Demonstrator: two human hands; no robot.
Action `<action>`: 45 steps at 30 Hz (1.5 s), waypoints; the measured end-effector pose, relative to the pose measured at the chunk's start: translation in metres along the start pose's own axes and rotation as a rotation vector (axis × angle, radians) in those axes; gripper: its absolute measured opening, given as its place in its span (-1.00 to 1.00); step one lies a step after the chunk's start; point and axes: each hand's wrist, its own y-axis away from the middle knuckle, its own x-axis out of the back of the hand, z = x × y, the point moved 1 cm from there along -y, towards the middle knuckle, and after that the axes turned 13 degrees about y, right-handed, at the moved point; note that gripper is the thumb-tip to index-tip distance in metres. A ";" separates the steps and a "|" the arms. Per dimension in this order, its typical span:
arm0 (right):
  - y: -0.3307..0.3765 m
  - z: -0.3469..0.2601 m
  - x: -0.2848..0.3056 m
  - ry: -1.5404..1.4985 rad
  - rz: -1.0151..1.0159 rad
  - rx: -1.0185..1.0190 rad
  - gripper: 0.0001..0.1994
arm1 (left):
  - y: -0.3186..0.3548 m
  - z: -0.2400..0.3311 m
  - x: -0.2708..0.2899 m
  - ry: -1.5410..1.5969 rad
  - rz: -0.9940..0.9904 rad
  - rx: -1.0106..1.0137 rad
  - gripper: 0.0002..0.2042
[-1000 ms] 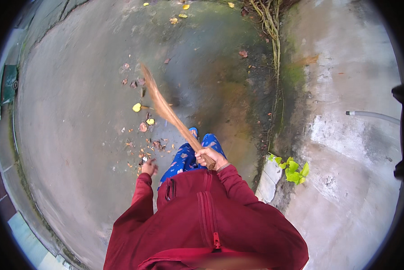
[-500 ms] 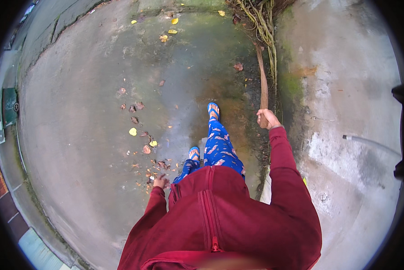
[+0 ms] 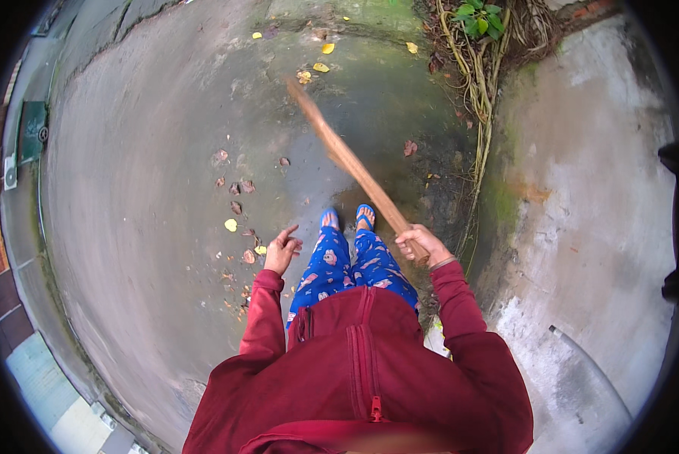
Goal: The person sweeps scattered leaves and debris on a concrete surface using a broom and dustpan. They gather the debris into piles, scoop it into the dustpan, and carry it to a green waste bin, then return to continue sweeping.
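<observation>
Stick (image 3: 351, 163) first, since that's the main thing going on: a long brown wooden one, blurred by motion, running from my right hand (image 3: 421, 244) up and to the left toward the far side of the scene. Right hand is wrapped tight around its near end, fingers closed on the wood. The far tip sits over the greenish, mossy patch of concrete ground (image 3: 150, 227), close to a couple of yellow leaves (image 3: 320, 66).

My left hand (image 3: 282, 250) is out to the side with nothing in it, fingers spread loose and apart, hovering above a scatter of brown and yellow fallen leaves (image 3: 237, 204) on the left.

Between the hands I see blue patterned trousers (image 3: 351, 265) and blue sandals (image 3: 347, 218), both feet flat on the damp ground. Red zip jacket (image 3: 362, 371) fills the near part of the view.

Far right there's a tangle of pale roots (image 3: 479, 83) with a few green leaves on top, next to a lighter concrete slab (image 3: 597, 197). A grey pipe (image 3: 589, 371) lies on the near right.
</observation>
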 end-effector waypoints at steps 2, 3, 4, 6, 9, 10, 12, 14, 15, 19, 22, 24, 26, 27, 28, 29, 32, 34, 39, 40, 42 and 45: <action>0.016 -0.014 -0.002 0.001 0.072 0.066 -0.74 | -0.006 0.006 0.008 0.016 0.062 0.044 -0.63; 0.028 -0.014 -0.005 -0.013 0.122 0.094 -0.75 | -0.007 0.001 0.017 0.061 0.062 0.011 -0.62; 0.042 -0.009 -0.010 -0.051 0.142 0.094 -0.76 | -0.005 -0.011 0.028 0.087 0.065 0.025 -0.62; 0.066 0.001 -0.017 -0.063 0.255 0.059 -0.77 | -0.003 -0.045 0.052 -0.072 0.095 0.191 -0.60; 0.083 0.014 -0.014 0.010 0.495 -0.160 -0.78 | 0.014 -0.094 0.086 -0.343 0.083 0.512 -0.65; 0.080 0.014 -0.009 -0.043 0.552 -0.064 -0.85 | 0.022 -0.105 0.094 -0.256 0.139 0.687 -0.67; 0.061 0.012 0.005 -0.031 0.614 -0.092 -0.93 | 0.029 -0.113 0.105 -0.214 0.204 0.838 -0.69; 0.033 0.007 0.016 -0.015 0.522 -0.134 -0.92 | 0.023 -0.103 0.111 -0.332 0.200 0.775 -0.69; 0.026 0.006 0.019 -0.008 0.517 -0.095 -0.92 | 0.014 -0.093 0.112 -0.256 0.186 0.716 -0.69; 0.030 0.012 0.011 0.109 0.407 -0.335 -0.91 | -0.059 -0.038 0.112 -0.051 0.212 0.506 -0.64; 0.049 0.001 -0.008 -0.141 0.254 -0.063 -0.83 | -0.112 0.005 0.104 -0.225 0.132 0.307 -0.62; 0.050 -0.018 -0.020 -0.250 0.118 0.075 -0.78 | -0.138 0.032 0.094 -0.160 0.152 0.310 -0.61; 0.046 -0.042 -0.022 -0.318 0.142 0.100 -0.78 | -0.153 0.054 0.079 -0.175 0.098 0.291 -0.60; 0.041 -0.056 -0.021 -0.358 0.121 0.132 -0.78 | -0.160 0.064 0.072 -0.170 0.082 0.274 -0.60; 0.038 -0.069 -0.014 -0.307 0.217 0.142 -0.77 | -0.163 0.070 0.066 -0.172 0.048 0.243 -0.61; 0.034 -0.084 -0.003 -0.240 0.273 0.181 -0.79 | -0.167 0.074 0.061 -0.227 0.024 0.230 -0.62; 0.010 -0.142 0.046 0.062 0.508 0.242 -0.84 | -0.166 0.067 0.059 -0.302 -0.026 0.119 -0.64; -0.016 -0.190 0.091 0.140 0.527 0.266 -0.90 | -0.155 0.053 0.068 -0.498 0.000 -0.036 -0.64; -0.121 -0.298 0.168 0.036 0.588 0.265 -0.97 | -0.087 0.009 0.094 -0.668 0.237 0.071 -0.68; -0.139 -0.303 0.167 0.036 0.690 0.242 -0.97 | -0.070 0.001 0.093 -0.412 0.327 0.326 -0.69; -0.153 -0.302 0.158 0.269 0.666 0.114 -0.97 | -0.048 -0.008 0.084 -0.114 0.434 0.670 -0.68; -0.121 -0.286 0.146 0.271 0.378 0.122 -0.94 | -0.044 -0.012 0.055 0.105 0.451 0.894 -0.65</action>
